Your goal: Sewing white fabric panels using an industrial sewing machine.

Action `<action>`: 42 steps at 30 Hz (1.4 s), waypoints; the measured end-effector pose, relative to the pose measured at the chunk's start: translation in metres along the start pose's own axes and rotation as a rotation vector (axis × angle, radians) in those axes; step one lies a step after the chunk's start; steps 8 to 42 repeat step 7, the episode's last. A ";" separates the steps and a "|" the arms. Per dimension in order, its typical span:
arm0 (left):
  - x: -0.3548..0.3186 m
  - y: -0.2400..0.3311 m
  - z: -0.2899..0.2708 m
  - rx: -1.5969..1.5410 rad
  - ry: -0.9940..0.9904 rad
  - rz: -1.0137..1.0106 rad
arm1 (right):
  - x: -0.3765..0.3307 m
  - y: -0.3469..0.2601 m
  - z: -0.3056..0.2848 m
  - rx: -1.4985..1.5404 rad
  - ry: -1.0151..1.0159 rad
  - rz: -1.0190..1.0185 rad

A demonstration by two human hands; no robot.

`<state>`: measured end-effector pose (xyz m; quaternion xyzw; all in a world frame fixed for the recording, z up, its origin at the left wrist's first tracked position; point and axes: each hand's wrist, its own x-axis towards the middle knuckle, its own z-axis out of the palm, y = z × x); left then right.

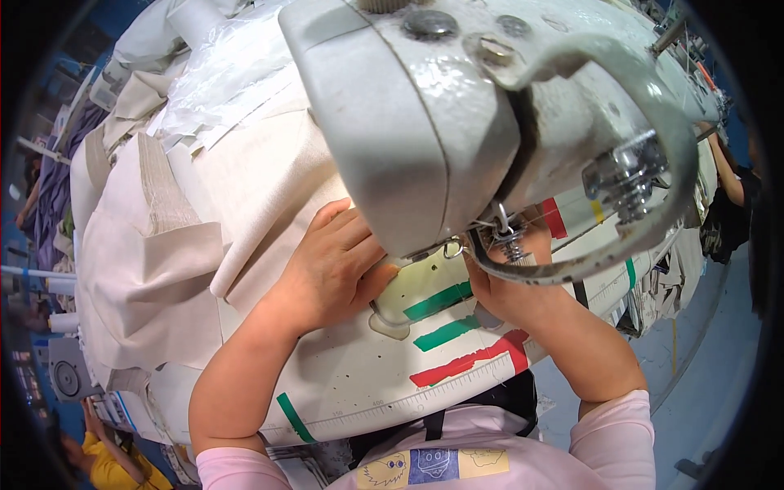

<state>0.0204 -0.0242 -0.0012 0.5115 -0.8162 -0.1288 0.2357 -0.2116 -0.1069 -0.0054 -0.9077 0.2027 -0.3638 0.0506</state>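
A white sewing machine (392, 139) looms over the work table from the top, its rounded head between my two hands. My left hand (336, 265) lies at the left of the head, on the edge of a cream cloth (265, 208). Its fingers are stretched forward with the thumb apart, and some fingertips are hidden by the head. My right hand (518, 286) is on the other side, behind the thread guide and the curved white arm (682, 163), which cover most of its fingers. What it holds, if anything, is hidden. Between the hands is the pale plate (425, 286).
Stacked cream cloth pieces (159, 269) fill the left of the table, with clear plastic wrap (233, 77) behind. Green tape (447, 333) and red tape (469, 359) mark the table by a printed ruler edge (384, 404). Another person in yellow (122, 465) is at lower left.
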 end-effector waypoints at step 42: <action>-0.002 0.005 -0.004 -0.013 -0.007 0.015 | 0.002 -0.003 0.001 -0.122 0.046 0.027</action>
